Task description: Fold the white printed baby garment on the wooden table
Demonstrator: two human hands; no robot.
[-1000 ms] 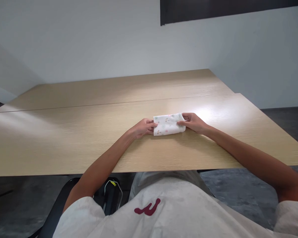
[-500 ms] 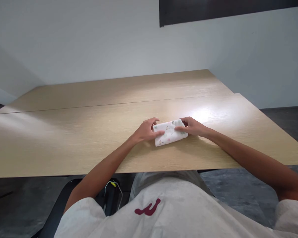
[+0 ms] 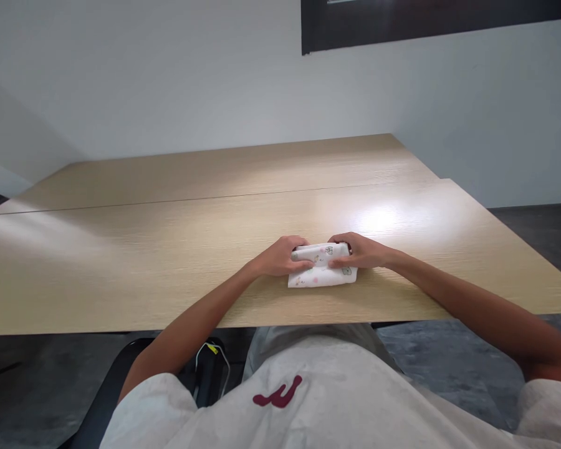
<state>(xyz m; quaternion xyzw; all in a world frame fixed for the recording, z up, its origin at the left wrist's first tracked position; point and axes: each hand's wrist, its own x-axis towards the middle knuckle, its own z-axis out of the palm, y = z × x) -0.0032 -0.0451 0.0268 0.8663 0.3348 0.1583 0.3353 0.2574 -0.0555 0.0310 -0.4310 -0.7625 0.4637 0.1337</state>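
A white folded cloth (image 3: pixel 325 276) with small pink and grey printed figures is held between both hands, low over the front part of the table. My left hand (image 3: pixel 287 257) grips its left end, thumb lying on the near face and fingers curled behind the top edge. At the right end, my right hand (image 3: pixel 355 251) holds it the same way, with the thumb across the print. Most of the fingers are hidden behind the cloth. Whether its lower edge rests on the table cannot be seen clearly.
The pale wooden table (image 3: pixel 144 262) reaches to a grey-white wall (image 3: pixel 191 75), with a seam (image 3: pixel 168 202) running across it. Its front edge is close to my body. A black chair (image 3: pixel 107 386) with a white cable (image 3: pixel 227 362) stands below on the left.
Both hands have brought the cloth slightly toward me and levelled it. Its upper part now bends over more, and the hands have closed in on it, the left shifting right.
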